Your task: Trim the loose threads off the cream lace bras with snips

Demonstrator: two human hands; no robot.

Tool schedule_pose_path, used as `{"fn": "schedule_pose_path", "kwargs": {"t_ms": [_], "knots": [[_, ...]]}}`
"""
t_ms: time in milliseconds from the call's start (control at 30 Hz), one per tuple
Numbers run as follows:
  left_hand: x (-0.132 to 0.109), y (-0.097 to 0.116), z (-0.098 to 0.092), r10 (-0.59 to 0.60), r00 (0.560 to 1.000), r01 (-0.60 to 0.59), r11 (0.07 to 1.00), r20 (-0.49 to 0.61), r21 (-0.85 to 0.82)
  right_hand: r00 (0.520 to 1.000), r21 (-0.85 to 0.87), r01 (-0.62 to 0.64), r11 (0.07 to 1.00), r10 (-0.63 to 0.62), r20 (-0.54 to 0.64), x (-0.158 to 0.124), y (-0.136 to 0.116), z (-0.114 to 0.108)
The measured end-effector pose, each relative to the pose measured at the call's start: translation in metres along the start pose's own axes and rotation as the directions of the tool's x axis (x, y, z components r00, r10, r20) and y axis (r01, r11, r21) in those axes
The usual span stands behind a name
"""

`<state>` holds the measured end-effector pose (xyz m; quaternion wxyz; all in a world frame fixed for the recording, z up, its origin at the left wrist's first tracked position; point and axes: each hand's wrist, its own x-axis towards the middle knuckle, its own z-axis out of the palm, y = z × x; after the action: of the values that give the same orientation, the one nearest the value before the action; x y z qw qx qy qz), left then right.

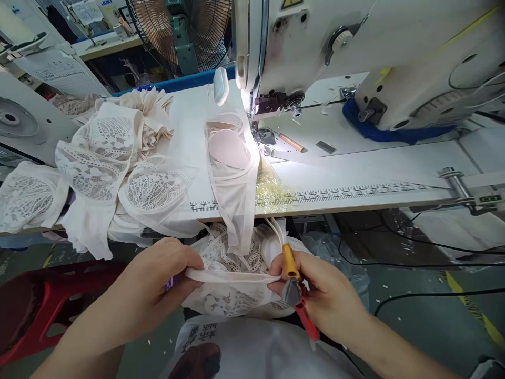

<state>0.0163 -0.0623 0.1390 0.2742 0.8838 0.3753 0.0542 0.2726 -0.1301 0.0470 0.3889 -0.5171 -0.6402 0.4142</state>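
Observation:
A white lace bra (pixel 236 300) hangs over my lap, its smooth edge stretched level between my two hands. My left hand (pixel 165 284) is closed, pinching that edge at the left end between thumb and fingers. At the other end, my right hand (pixel 323 284) pinches the same edge and also holds a pair of snips (pixel 292 291) with yellow and red ends against the fingers. Above my hands, another white bra piece (pixel 232 184) with a pale pink cup lies under the sewing machine (pixel 292 58) needle area, its tail hanging over the table edge.
More white lace bras (pixel 102 142) are heaped at the left of the sewing table (pixel 394 173). A printed ruler strip (pixel 335 195) runs along its front. A fan (pixel 181 31) stands behind. A red stool (pixel 51 300) is at lower left; black cables (pixel 418 250) hang at right.

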Motion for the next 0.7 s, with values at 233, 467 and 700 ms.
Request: {"fn": "schedule_pose_path", "kwargs": {"t_ms": [233,467,700], "knots": [[0.000,-0.003,-0.007,0.238,0.968,-0.193,0.903,0.074,-0.384,0.998,0.080,0.063,0.995,-0.063,0.003,-0.003,0.003,-0.005],[0.010,0.005,-0.012,0.115,0.983,-0.065,0.946,0.141,-0.318,0.987,0.029,0.157,0.987,-0.156,-0.033,-0.002,-0.003,-0.010],[0.013,-0.006,0.000,-0.092,0.994,0.070,0.940,-0.051,-0.333,0.987,-0.015,0.146,0.989,-0.146,-0.059,-0.010,0.003,-0.007]]}}
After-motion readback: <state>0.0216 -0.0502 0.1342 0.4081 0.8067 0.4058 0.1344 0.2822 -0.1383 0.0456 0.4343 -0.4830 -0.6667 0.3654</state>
